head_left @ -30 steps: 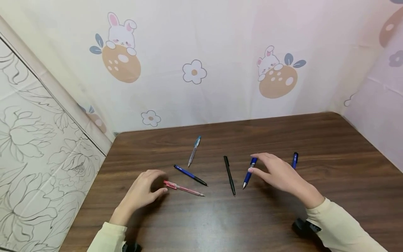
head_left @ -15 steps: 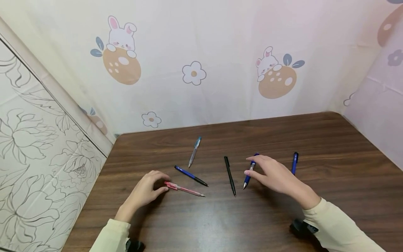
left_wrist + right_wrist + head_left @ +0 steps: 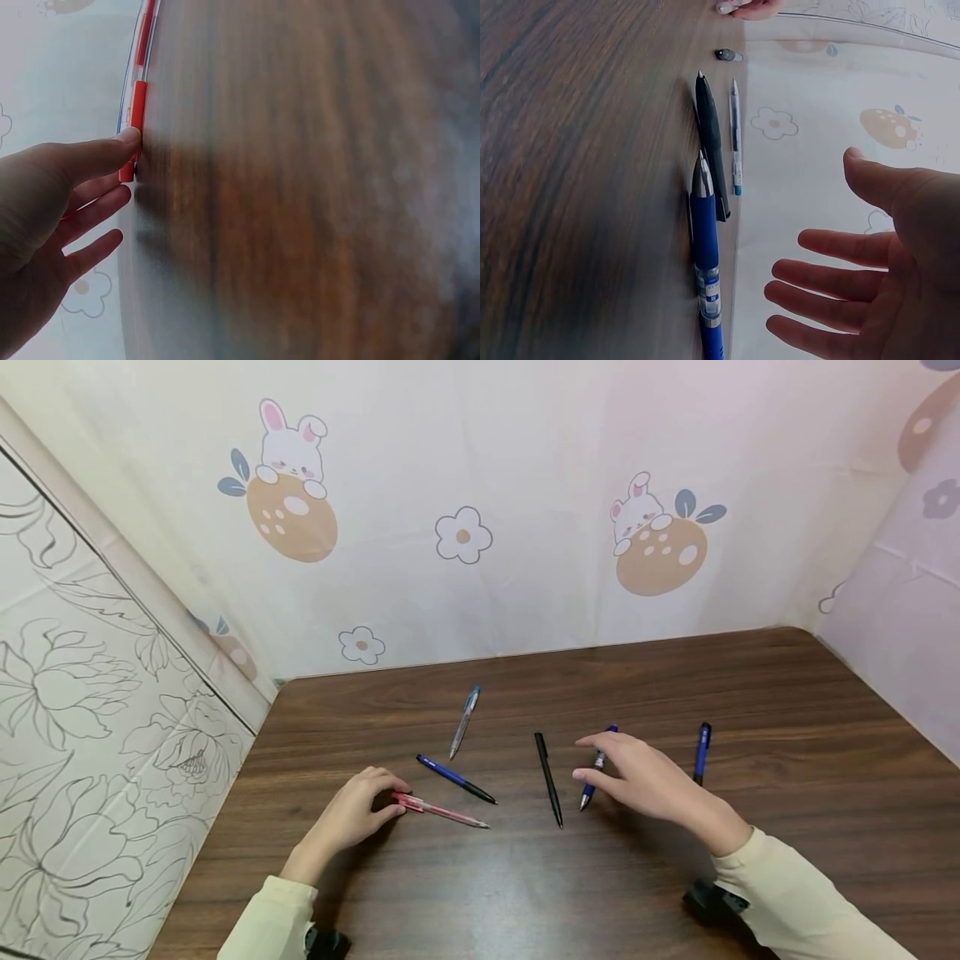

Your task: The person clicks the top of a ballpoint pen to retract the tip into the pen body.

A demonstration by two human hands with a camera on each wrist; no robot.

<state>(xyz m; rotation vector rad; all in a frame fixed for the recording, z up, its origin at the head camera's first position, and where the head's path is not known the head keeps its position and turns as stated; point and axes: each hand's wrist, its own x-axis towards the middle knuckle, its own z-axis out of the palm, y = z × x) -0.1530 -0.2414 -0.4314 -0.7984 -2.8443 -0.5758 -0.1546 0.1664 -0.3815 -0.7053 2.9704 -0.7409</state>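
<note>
At the left, my left hand (image 3: 358, 812) pinches the clip end of a red pen (image 3: 450, 814) between thumb and fingers; the pen lies on the table, tip pointing right. In the left wrist view the thumb presses the red barrel (image 3: 138, 101) while the other fingers spread. My right hand (image 3: 647, 778) hovers with fingers apart, holding nothing, over a blue pen with a silver tip (image 3: 587, 797), hiding part of it. The right wrist view shows that blue pen (image 3: 704, 240) lying apart from the fingers. Left of it is a black pen (image 3: 549, 781).
A blue pen with a black grip (image 3: 453, 777) lies just behind the red one. Farther back is a clear pen with a teal end (image 3: 464, 722). Another blue pen (image 3: 702, 752) lies beyond the right forearm. A patterned curtain (image 3: 525, 585) hangs behind the wooden table (image 3: 480, 893).
My right hand has moved slightly left across the blue pen, uncovering more of the far-right pen. My left fingers have come onto the red pen's end. The pens have stayed put.
</note>
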